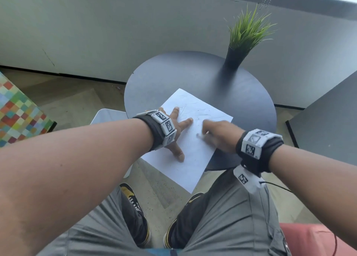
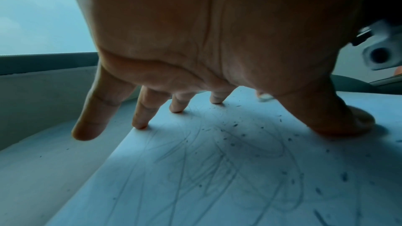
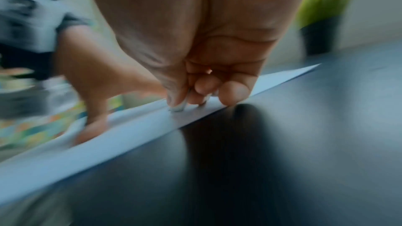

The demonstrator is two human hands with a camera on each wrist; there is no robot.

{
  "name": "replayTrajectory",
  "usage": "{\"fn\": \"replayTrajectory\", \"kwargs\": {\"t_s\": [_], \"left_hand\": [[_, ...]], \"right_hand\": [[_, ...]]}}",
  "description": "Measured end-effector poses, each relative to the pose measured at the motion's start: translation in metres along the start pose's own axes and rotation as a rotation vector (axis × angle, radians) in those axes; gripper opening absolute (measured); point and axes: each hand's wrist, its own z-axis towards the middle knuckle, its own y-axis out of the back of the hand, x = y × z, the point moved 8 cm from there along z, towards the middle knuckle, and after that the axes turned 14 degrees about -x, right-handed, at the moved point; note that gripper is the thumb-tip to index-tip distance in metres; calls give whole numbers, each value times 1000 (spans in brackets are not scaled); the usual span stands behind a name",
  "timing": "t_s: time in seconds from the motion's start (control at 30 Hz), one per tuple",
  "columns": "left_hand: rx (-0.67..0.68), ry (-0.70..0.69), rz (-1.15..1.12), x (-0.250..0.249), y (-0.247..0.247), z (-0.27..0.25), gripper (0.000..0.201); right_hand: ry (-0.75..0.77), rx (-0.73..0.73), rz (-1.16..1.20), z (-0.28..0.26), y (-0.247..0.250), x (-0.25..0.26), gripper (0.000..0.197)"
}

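A white sheet of paper (image 1: 193, 159) with faint pencil scribbles and dark crumbs (image 2: 217, 169) lies on a round dark table (image 1: 193, 76), its near corner hanging over the table's edge. My left hand (image 1: 174, 136) is spread on the sheet's left part, with several fingertips (image 2: 140, 124) and the thumb pressing it down. My right hand (image 1: 218, 134) is blurred with motion over the middle of the sheet. Its thumb and curled fingers (image 3: 233, 92) pinch a small pale eraser-like piece (image 3: 179, 107) against the paper (image 3: 108, 143).
A green grass-like plant in a black pot (image 1: 243, 41) stands at the table's far right. A white stool (image 1: 108, 116) and a checkered colourful surface (image 1: 17, 110) are to the left, a grey cabinet (image 1: 328, 124) to the right. My knees are under the table's near edge.
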Motion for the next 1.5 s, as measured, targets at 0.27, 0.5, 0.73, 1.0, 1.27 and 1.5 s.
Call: {"fn": "replayTrajectory", "kwargs": {"t_s": [0.27,0.5,0.73,1.0,1.27,1.5], "left_hand": [[-107,-104,-63,-19,12,6,119],[-153,-128,-67,-22,10,8,125],[-139,-88,-80,-12,3,11,139],[-117,-73,-69,-12,5,10,136],[-86,-62,-27,-20,6,10,136],[-59,-46,-36,-23,5,11,133]], "right_hand": [[-311,-145,18,11,10,-49,23],[73,-32,-36,-4,-16,22,19],[-54,-129,-71,21,6,12,22],[-206,-125,-117,28,17,-32,23],[80,9,-73,-8,0,-1,15],[120,25,-85,-28,-15,19,9]]}}
